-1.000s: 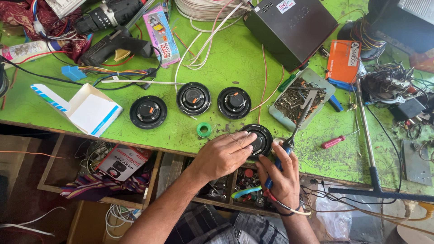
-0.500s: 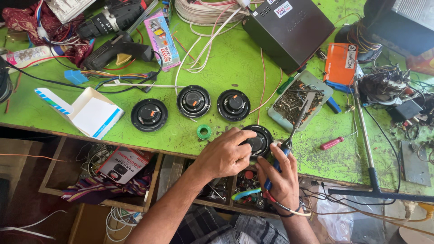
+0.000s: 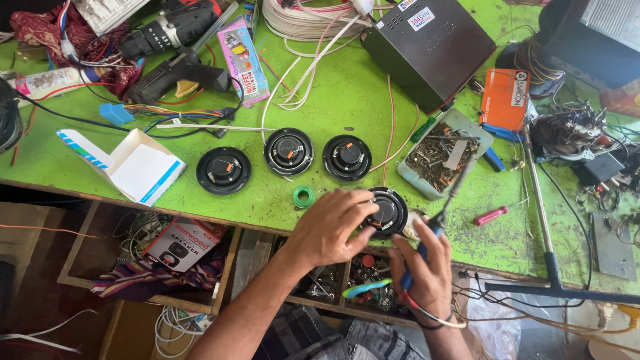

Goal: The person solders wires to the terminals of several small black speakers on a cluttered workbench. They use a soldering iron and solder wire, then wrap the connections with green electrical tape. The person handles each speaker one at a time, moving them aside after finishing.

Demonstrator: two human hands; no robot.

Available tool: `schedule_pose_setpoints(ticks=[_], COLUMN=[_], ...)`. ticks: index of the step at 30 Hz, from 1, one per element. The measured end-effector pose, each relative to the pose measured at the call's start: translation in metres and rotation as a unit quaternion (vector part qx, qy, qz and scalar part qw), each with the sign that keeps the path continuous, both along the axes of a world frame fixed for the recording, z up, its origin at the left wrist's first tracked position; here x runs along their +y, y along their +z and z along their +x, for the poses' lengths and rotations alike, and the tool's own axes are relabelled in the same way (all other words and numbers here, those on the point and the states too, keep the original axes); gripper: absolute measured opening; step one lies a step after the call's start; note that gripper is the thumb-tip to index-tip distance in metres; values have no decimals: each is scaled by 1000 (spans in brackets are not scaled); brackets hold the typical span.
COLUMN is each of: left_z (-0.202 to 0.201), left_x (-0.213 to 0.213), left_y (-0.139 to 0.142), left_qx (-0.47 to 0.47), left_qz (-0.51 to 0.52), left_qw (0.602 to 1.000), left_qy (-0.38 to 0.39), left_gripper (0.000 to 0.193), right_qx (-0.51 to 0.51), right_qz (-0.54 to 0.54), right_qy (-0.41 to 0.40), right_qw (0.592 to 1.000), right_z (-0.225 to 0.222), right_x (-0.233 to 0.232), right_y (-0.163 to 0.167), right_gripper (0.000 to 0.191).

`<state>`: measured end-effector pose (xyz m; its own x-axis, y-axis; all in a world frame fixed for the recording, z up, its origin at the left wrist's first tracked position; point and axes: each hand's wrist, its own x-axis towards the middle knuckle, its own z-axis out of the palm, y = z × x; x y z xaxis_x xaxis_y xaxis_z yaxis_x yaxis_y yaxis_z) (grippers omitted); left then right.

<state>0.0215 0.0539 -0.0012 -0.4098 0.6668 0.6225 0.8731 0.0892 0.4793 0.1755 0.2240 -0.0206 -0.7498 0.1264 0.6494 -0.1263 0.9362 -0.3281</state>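
My left hand (image 3: 330,229) rests on a round black speaker (image 3: 389,211) at the front edge of the green workbench (image 3: 333,93), fingers gripping its rim. My right hand (image 3: 427,273) holds a soldering iron (image 3: 445,200) with a blue handle, its tip pointing up past the speaker's right side. Three more black speakers lie in a row behind: one on the left (image 3: 223,170), one in the middle (image 3: 289,151), one on the right (image 3: 347,158). A small green tape roll (image 3: 304,196) sits beside my left hand.
A tray of screws (image 3: 442,152), an orange box (image 3: 505,99), a black case (image 3: 428,45), a glue gun (image 3: 175,73), a drill (image 3: 170,27), an open white carton (image 3: 133,165) and loose wires crowd the bench. A red-handled tool (image 3: 491,215) lies to the right. Open drawers sit below.
Both hands stay on the near speaker with only slight shifts. The view has drifted a little; nothing else has moved.
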Motion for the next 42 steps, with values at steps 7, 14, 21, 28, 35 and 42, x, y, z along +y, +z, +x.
schedule_pose_setpoints(ticks=[7,14,21,28,35,42], left_z=[-10,4,52,78,96,93], left_x=[-51,-52,-45,-30,-22,-13], left_y=[-2,8,23,4,17,30], left_qx=[24,-97,-421,-682,-560,-203], left_qz=[-163,-110,-34,51,11,-35], left_qw=[948,969,907,701,825,973], left_qy=[271,200,9,-203,-77,101], left_gripper=[50,47,38,35,15,17], right_qx=[-14,-161,-161,-54,-22,-35], right_qz=[-21,-23,-24,-11,38,68], right_qy=[-117,-179,-189,-139,-71,-47], right_qw=[993,970,968,989,997,996], right_z=[21,0,-1,33,32,30], right_x=[25,19,20,14,11,10], right_y=[10,26,37,38,32,37], right_gripper=[34,79,60,67,68,67])
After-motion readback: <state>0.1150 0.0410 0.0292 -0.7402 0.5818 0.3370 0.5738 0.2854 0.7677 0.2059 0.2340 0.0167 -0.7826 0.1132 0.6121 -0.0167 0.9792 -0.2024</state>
